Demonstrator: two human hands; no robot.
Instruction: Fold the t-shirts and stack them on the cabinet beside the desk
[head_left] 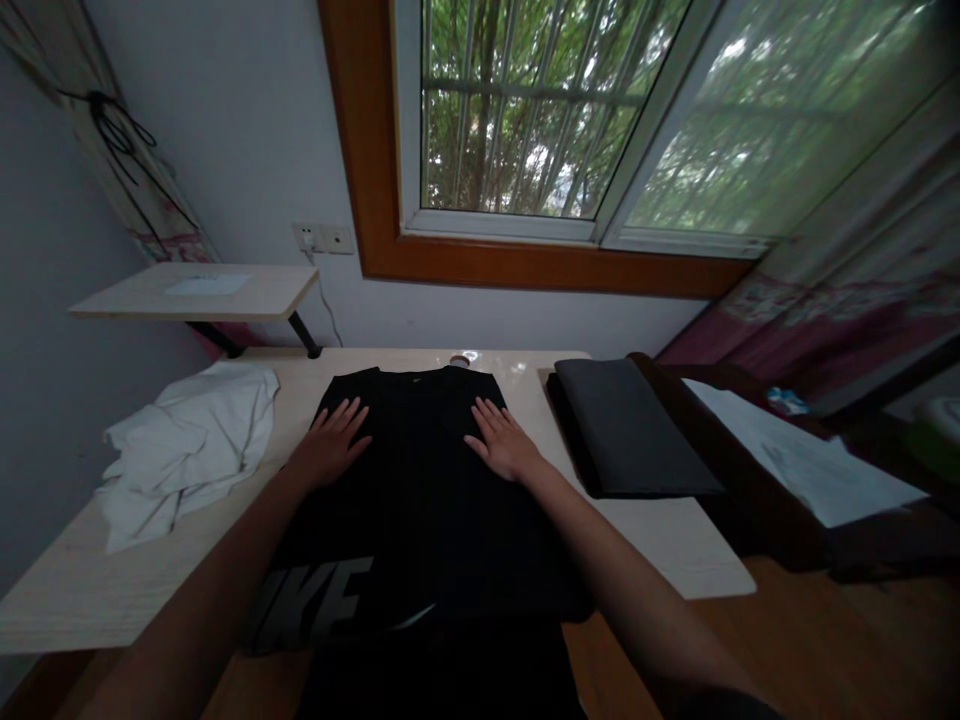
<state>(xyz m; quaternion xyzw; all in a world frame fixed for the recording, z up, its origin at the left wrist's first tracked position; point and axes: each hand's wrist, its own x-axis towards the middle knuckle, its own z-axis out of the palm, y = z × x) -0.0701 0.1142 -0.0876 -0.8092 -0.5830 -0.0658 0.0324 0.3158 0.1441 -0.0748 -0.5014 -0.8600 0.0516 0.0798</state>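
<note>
A black T-shirt (420, 480) lies spread out on the pale wooden desk (517, 370), its neckline toward the wall. Grey block lettering and a small light swoosh show along its near edge, which hangs over the front of the desk. My left hand (337, 440) rests flat on the shirt's upper left part, fingers stretched out. On the upper right part lies my right hand (502, 440), also flat with its fingers apart. Neither hand grips the cloth.
A crumpled white cloth (195, 440) lies on the left, below a raised shelf (202, 290). Dark folded fabric (630, 425) is stacked on the right. Beyond it, a paper sheet (802, 460) rests on a dark surface. A window (555, 110) is ahead.
</note>
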